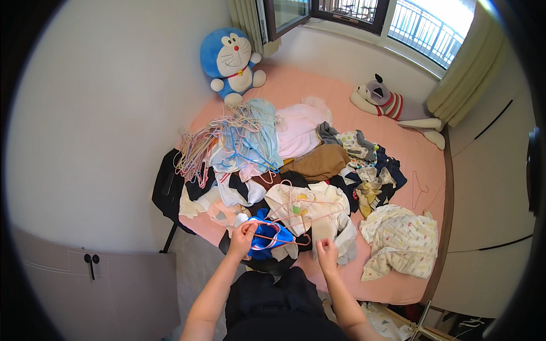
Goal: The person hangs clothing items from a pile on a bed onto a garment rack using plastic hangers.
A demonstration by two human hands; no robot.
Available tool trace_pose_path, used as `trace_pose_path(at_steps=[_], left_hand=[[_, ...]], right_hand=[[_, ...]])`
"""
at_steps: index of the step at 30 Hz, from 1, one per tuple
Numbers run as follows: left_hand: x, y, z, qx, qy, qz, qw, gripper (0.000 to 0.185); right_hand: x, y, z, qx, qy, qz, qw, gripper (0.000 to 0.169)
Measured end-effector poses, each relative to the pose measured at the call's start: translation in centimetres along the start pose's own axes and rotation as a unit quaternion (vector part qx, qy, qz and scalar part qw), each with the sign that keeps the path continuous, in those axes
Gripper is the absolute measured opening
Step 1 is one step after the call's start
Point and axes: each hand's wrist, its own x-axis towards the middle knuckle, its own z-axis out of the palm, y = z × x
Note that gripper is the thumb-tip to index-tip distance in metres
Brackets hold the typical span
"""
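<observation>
My left hand (242, 239) grips a blue garment (264, 251) with red-and-white trim by the edge of its opening. A pink wire hanger (279, 241) runs from this hand across the opening, its hook towards my right. My right hand (327, 255) hovers to the right of that hook, thumb and fingertips close together; whether anything thin is between them is unclear. Just beyond it lies a cream long-sleeved top (309, 204) with a yellow-and-green print, with another pink hanger (320, 215) resting on it. A grey sleeve (346, 245) hangs beside my right hand.
Mixed clothes, including a brown garment (322, 164), cover the pink-sheeted bed (409, 160). Tangled hangers (204, 145) lie at the back left. A patterned quilted cloth (401, 243) is at right. A blue plush toy (232, 64), a plush dog (390, 102) and a black bag (164, 187) flank the pile.
</observation>
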Motion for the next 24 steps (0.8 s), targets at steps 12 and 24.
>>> trace_pose_path(at_steps=[12, 24], left_hand=[[-0.8, 4.4, -3.1, 0.097, -0.179, 0.052, 0.978, 0.024], [2.4, 3.5, 0.1, 0.377, 0.139, 0.227, 0.887, 0.032]], right_hand=[[-2.1, -10.4, -1.4, 0.21, -0.213, -0.109, 0.948, 0.017], [-9.5, -10.2, -3.4, 0.058, -0.004, -0.18, 0.982, 0.017]])
